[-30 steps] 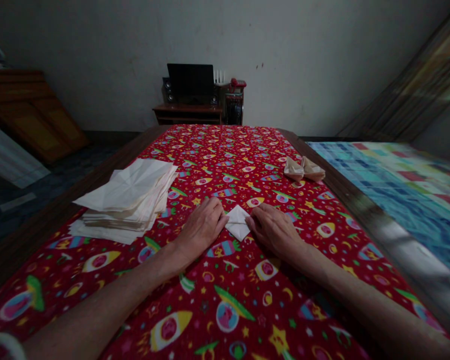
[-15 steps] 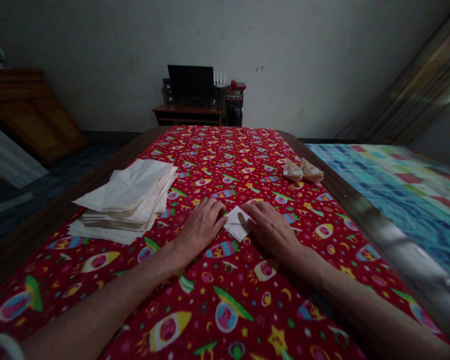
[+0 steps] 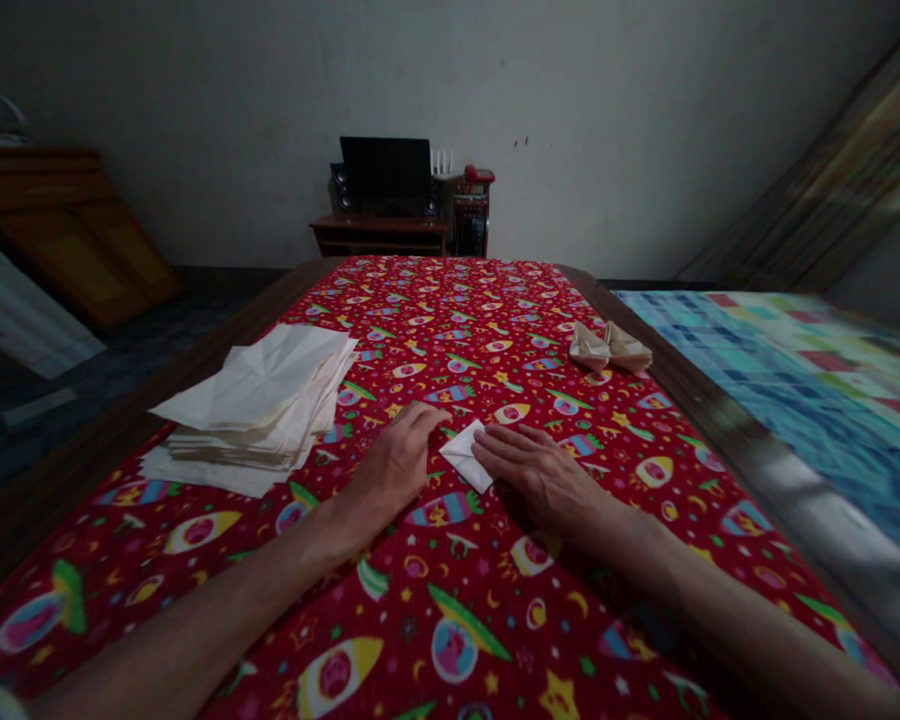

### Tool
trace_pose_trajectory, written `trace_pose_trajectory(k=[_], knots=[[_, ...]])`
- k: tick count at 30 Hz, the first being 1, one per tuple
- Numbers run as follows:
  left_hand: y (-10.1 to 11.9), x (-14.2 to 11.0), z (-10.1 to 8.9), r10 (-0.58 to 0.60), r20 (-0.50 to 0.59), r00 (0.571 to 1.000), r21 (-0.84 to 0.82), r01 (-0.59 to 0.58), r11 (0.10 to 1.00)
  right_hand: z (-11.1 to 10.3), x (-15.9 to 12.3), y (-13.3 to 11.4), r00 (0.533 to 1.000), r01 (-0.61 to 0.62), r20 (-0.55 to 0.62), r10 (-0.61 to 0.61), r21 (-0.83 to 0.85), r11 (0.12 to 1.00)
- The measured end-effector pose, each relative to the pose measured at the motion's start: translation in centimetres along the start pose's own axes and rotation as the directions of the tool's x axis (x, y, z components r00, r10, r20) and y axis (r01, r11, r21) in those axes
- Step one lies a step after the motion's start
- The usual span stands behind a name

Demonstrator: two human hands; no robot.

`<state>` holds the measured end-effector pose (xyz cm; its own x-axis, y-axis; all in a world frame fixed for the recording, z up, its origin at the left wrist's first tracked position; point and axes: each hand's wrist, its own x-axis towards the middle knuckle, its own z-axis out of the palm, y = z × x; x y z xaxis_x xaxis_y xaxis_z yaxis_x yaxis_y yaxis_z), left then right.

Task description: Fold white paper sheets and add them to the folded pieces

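A small folded white paper [image 3: 463,456] lies on the red patterned tablecloth [image 3: 435,590], turned a little on its corner. My right hand [image 3: 540,465] rests with outstretched fingers over the paper's right side, hiding part of it. Just left of the paper, my left hand [image 3: 403,450] is bent with its fingertips raised near the paper's edge, holding nothing that I can see. Left of my hands stands a stack of creased white paper sheets [image 3: 262,385]. Two folded paper shapes [image 3: 607,346] sit near the right edge of the cloth.
The table's dark wooden edge [image 3: 690,425] runs along the right, beside a bed with a checked cover [image 3: 757,370]. Beyond the table's far end stand a black monitor [image 3: 386,172] and a red telephone [image 3: 478,174]. A wooden cabinet [image 3: 75,235] is at the far left.
Both hands pinched the folded paper's sides before. My right hand has flattened over its right part, my left hand has come off it, and the paper has turned slightly.
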<state>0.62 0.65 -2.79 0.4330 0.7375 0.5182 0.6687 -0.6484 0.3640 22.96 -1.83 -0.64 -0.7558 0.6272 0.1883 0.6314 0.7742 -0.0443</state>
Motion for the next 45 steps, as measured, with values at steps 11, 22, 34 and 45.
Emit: trace_pose_trajectory(k=[11, 22, 34, 45], knots=[[1.8, -1.0, -0.9, 0.179, 0.124, 0.976, 0.085, -0.19, 0.978, 0.4, -0.2, -0.4, 0.997, -0.04, -0.065, 0.047, 0.116, 0.993], [0.7, 0.3, -0.2, -0.104, 0.141, 0.985, -0.123, 0.122, 0.985, 0.9, -0.2, -0.2, 0.969, -0.034, -0.228, 0.091, 0.244, 0.969], [0.6, 0.7, -0.4, -0.199, 0.225, 0.954, 0.036, 0.196, 0.98, 1.4, -0.4, 0.8, 0.848, -0.402, -0.199, 0.491, 0.363, 0.841], [1.4, 1.2, -0.8, -0.19, 0.222, 0.957, 0.214, 0.142, 0.966, 1.4, 0.7, 0.4, 0.908, -0.419, -0.075, 0.412, -0.12, 0.9]])
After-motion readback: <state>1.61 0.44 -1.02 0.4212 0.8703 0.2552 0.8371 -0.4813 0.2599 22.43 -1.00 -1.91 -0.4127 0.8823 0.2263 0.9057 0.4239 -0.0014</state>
